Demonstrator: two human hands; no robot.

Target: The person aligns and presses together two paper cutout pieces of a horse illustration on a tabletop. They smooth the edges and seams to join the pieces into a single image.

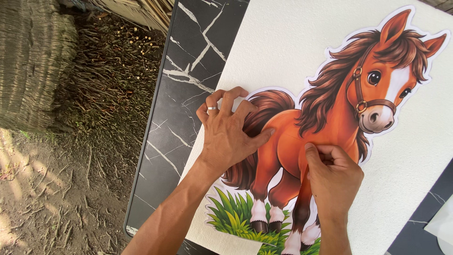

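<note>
A large cut-out sticker of a brown cartoon horse [330, 118] on green grass lies on a white foam board [283, 42]. My left hand [229, 134], with a ring on one finger, presses flat with spread fingers on the horse's tail and hindquarters. My right hand [332, 177] rests on the horse's chest and front legs, its fingers curled and pinched together against the sticker. Whether it grips an edge or backing I cannot tell.
The foam board lies on a black marble-patterned table [184, 94] with a rounded metal edge. To the left is bare soil with twigs [56, 189] and a woven bundle [33, 61]. A pale sheet [443, 226] shows at the lower right.
</note>
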